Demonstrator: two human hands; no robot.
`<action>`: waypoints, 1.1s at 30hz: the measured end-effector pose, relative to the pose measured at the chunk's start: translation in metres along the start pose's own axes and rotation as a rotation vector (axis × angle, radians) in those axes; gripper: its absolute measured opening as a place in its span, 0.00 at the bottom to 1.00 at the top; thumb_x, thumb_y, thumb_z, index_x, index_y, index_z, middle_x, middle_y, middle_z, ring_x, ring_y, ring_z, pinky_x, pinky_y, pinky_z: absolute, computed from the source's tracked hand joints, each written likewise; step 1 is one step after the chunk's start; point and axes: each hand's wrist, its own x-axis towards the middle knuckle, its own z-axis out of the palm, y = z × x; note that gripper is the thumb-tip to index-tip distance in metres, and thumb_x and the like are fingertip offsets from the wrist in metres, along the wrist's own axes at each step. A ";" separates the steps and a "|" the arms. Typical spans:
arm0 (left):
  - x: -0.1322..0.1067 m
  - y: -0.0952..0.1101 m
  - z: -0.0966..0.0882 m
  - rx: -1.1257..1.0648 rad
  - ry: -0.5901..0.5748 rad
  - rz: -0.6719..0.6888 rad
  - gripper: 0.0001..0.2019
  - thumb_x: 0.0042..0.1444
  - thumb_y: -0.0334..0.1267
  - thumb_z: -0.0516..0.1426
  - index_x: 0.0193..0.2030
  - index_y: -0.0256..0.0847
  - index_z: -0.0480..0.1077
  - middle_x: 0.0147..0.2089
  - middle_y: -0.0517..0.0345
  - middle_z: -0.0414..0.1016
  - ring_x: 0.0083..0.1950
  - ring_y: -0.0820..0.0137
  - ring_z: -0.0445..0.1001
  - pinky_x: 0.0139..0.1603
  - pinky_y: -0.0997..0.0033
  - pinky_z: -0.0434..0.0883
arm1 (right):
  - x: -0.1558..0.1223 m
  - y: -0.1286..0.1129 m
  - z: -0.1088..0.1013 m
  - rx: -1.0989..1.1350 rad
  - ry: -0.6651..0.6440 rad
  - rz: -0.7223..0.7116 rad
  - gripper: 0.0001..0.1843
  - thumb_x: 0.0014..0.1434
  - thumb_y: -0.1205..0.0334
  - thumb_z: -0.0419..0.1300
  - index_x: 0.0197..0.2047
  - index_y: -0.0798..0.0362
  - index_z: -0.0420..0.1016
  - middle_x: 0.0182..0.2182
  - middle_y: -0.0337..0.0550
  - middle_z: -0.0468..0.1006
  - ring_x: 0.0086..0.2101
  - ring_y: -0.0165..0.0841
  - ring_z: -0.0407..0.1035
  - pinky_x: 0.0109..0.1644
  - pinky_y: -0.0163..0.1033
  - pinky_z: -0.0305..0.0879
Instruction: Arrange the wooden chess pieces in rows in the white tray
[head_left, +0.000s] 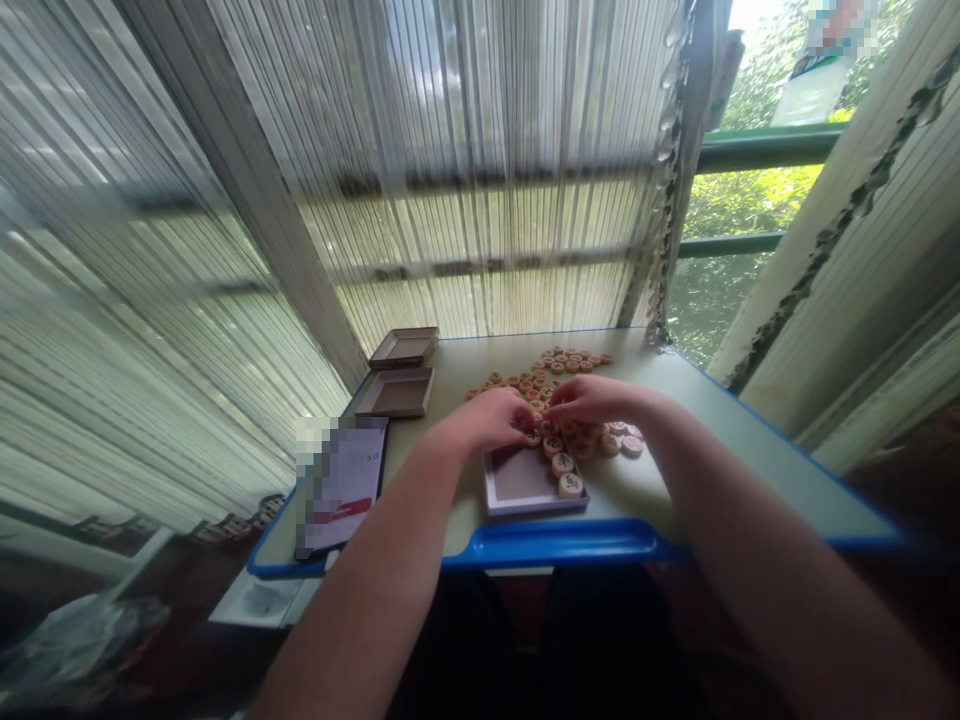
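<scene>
Because the shallow white-rimmed box (517,478) sits close, my curled left hand (496,415) and right hand (598,399) reach tan wooden discs (562,464), any hold indiscernible.

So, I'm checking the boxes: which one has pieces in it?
The nearest box, with round pieces along its right side; the boxes farther left show none.

Two bare forearms (379,565) slant inward from near; the left hand (496,415) and right hand (592,400) nearly meet, fingers (562,403) curled.
</scene>
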 end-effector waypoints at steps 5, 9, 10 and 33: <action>0.000 0.000 0.002 0.006 -0.010 0.012 0.12 0.47 0.45 0.59 0.36 0.42 0.76 0.38 0.56 0.70 0.38 0.68 0.69 0.38 0.72 0.64 | 0.001 0.002 0.001 -0.008 0.009 -0.025 0.20 0.49 0.45 0.57 0.36 0.51 0.78 0.30 0.41 0.78 0.29 0.31 0.67 0.30 0.33 0.59; 0.000 0.001 0.003 -0.016 -0.010 -0.029 0.11 0.47 0.43 0.59 0.36 0.41 0.76 0.40 0.56 0.70 0.39 0.68 0.70 0.40 0.73 0.65 | 0.001 0.002 0.001 -0.018 0.023 -0.010 0.19 0.48 0.46 0.57 0.33 0.51 0.78 0.28 0.40 0.77 0.29 0.31 0.67 0.29 0.33 0.58; 0.000 0.001 0.002 -0.016 -0.011 -0.038 0.11 0.46 0.42 0.60 0.36 0.41 0.76 0.40 0.56 0.70 0.39 0.68 0.70 0.39 0.73 0.65 | 0.001 0.002 0.001 -0.020 0.030 -0.005 0.19 0.48 0.45 0.57 0.32 0.52 0.78 0.28 0.40 0.77 0.29 0.31 0.67 0.29 0.33 0.58; 0.012 -0.028 0.004 -0.078 0.379 -0.311 0.12 0.51 0.40 0.55 0.38 0.37 0.75 0.39 0.53 0.75 0.35 0.69 0.71 0.36 0.73 0.67 | 0.018 0.020 0.006 -0.043 0.292 0.007 0.13 0.48 0.57 0.59 0.36 0.51 0.79 0.24 0.38 0.74 0.22 0.26 0.64 0.26 0.31 0.58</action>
